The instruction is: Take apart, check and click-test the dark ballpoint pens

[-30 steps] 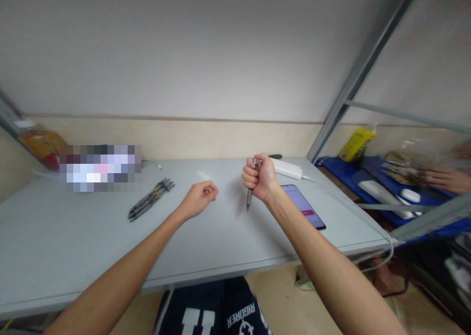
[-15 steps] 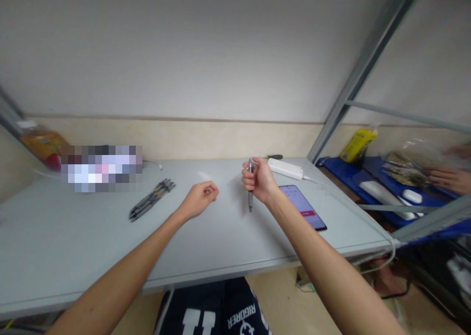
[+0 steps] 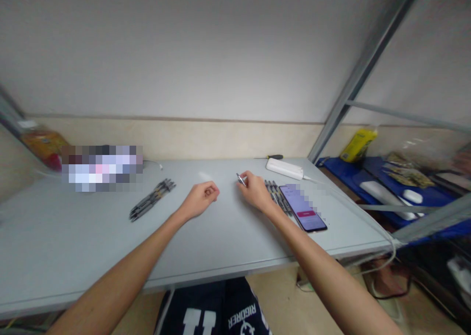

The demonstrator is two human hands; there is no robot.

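Observation:
My right hand [image 3: 253,190] is closed round a dark pen [image 3: 241,179], whose silvery tip end sticks out past the fingers to the upper left. My left hand [image 3: 199,199] rests on the grey table [image 3: 206,249] with its fingers curled; whatever they may hold is hidden. Left of it lies a bundle of grey and black pens [image 3: 152,199]. A second row of pens [image 3: 278,197] lies beside my right wrist, against the left edge of a phone [image 3: 303,208] with a lit screen.
Behind the phone are a white power strip [image 3: 285,169] and a screwdriver [image 3: 275,157]. A bottle of orange drink [image 3: 44,143] stands at the far left, next to a blurred-out item. Beyond the metal frame [image 3: 362,70], another person's things lie on a blue surface [image 3: 336,170].
My right hand has lowered toward the table, and the pen has turned from upright to slanted. The pens beside the phone have come into view. My left hand has stayed put.

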